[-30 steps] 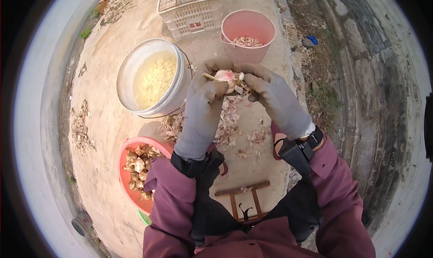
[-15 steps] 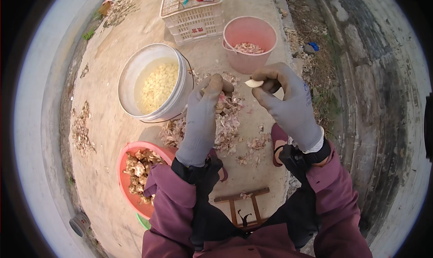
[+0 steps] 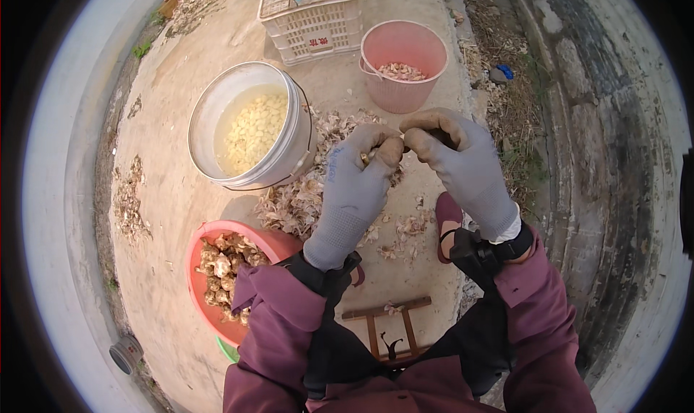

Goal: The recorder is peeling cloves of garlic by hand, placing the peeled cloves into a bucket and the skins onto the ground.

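While daylight falls across the concrete ground, a white slatted crate stands at the far end, with a white bucket nearer and to the left. Pale peeled cloves lie in the liquid inside that bucket. A pink basin beside the left forearm contains whole bulbs; a pink bucket beyond the hands contains pinkish cloves. Loose skins are heaped on the ground between the white bucket and the feet.

The gloved left hand curls around a piece of garlic, mostly hidden by its thumb and fingers. The gloved right hand bends its fingertips close against the left's; whether they pinch anything, I cannot tell.
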Demonstrator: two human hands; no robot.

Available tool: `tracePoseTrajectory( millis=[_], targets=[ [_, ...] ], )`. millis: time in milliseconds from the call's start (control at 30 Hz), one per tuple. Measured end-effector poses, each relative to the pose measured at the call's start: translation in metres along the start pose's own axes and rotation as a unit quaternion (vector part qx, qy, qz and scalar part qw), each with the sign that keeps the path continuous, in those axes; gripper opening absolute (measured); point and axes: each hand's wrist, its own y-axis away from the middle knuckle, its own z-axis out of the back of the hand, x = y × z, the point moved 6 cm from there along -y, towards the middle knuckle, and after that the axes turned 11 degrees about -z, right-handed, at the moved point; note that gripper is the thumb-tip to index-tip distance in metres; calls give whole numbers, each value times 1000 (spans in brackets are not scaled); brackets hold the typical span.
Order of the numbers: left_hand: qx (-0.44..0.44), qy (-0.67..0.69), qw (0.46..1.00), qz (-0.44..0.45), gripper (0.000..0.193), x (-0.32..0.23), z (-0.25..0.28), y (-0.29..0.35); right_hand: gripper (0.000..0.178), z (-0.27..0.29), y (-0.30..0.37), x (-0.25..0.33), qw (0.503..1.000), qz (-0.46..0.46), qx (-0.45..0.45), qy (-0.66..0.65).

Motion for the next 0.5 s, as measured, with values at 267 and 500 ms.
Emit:
tracePoseTrajectory(
  millis=[267,500],
  targets=[
    [-10,31,999,12,19,-11,1,1,27,1,-3,-6,991,-55,75,-99],
    [-22,97,992,72,15,-10,3,4,27,-9,3,-5,977,-56,115,-169]
  ],
)
